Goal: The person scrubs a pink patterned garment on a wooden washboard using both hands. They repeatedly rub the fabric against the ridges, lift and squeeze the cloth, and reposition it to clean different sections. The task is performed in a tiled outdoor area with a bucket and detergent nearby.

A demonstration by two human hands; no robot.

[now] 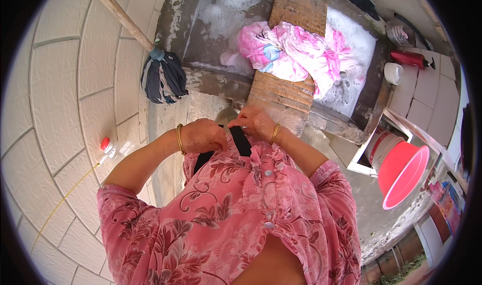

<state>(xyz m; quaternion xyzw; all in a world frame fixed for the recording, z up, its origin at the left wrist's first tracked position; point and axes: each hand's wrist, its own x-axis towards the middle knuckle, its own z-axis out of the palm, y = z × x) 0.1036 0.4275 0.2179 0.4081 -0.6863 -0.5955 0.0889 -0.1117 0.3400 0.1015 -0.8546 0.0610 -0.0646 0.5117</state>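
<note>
My right hand (pixel 258 123) pinches the upper end of a black strap (pixel 241 141) in front of my pink floral blouse (pixel 211 209). Close by on the left, my left hand (pixel 203 136) is curled at the blouse front; whether its fingers hold anything is hidden. Another black piece (pixel 203 161) shows below that hand. Beyond both hands, a wet pink and white patterned cloth (pixel 293 53) lies bunched across a ridged wooden washboard (pixel 280 91). The board rests over a concrete wash basin (pixel 218 82) containing sudsy water (pixel 233 6).
A mop (pixel 163 78) with a wooden handle leans at the left, near a clear bottle with a red cap (pixel 106 144). On the right are a pink plastic basin (pixel 403 174), a red pump bottle (pixel 408 59) and a small white container (pixel 393 73) on a tiled ledge (pixel 425 85).
</note>
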